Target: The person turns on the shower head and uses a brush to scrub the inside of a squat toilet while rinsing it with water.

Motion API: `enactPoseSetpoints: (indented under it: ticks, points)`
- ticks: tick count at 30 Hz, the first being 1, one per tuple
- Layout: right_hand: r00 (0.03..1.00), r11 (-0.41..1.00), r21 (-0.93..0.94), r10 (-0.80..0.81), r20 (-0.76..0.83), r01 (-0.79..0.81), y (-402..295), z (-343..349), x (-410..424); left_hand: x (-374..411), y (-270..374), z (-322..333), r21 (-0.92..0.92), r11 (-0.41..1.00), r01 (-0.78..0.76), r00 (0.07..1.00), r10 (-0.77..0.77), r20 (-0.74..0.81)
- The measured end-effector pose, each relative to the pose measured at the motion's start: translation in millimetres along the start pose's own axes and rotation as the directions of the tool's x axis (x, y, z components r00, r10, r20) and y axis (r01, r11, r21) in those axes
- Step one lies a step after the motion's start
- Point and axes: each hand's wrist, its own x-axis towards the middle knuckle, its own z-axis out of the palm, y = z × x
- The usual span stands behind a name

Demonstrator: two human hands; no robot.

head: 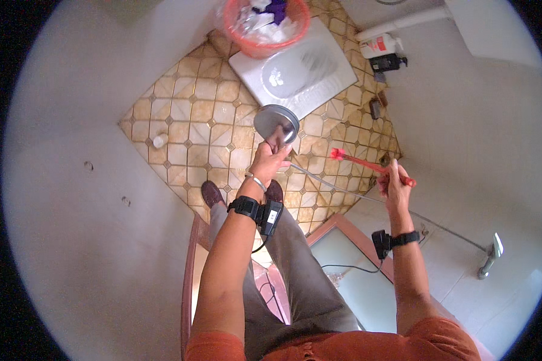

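Note:
My left hand point(267, 164) grips the handle of a round chrome shower head point(271, 121), held out over the tiled floor near a squat toilet pan point(291, 92). From below this hand a thin hose point(332, 184) runs right to a chrome wall tap point(491, 256). My right hand point(398, 187) is closed around a red translucent brush point(363, 162). Its red head points left and its butt end sticks out right of the fist. What the bristles look like is too blurred to tell. Whether water leaves the shower head cannot be seen.
A red plastic basket point(264, 49) with crumpled waste stands at the pan's far end. Pump bottles, one white point(378, 45) and one black point(386, 62), are by the right wall. A small white cup-like object point(160, 141) lies left. A pink-framed door point(329, 228) is near my legs.

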Motion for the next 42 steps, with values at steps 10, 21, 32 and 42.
enactPoseSetpoints:
  ticks: [10, 21, 32, 42]
  points:
    - [0.972, 0.814, 0.58, -0.115, 0.203, -0.025, -63, -152, -61, 20, 57, 120, 0.178, 0.984, 0.003, 0.99, 0.022, -0.138]
    - [0.979, 0.617, 0.771, -0.008, 0.204, -0.156, -78, -218, -79, -11, 132, 236, 0.274, 0.962, -0.014, 0.995, 0.04, -0.088]
    - [0.982, 0.532, 0.826, 0.108, 0.155, -0.189, -72, -284, -114, -6, 242, 341, 0.157, 0.986, -0.064, 0.998, 0.066, -0.003]
    - [0.981, 0.62, 0.769, 0.186, 0.047, -0.155, -67, -312, -127, 3, 249, 404, 0.336, 0.941, -0.044, 0.997, 0.062, -0.042]
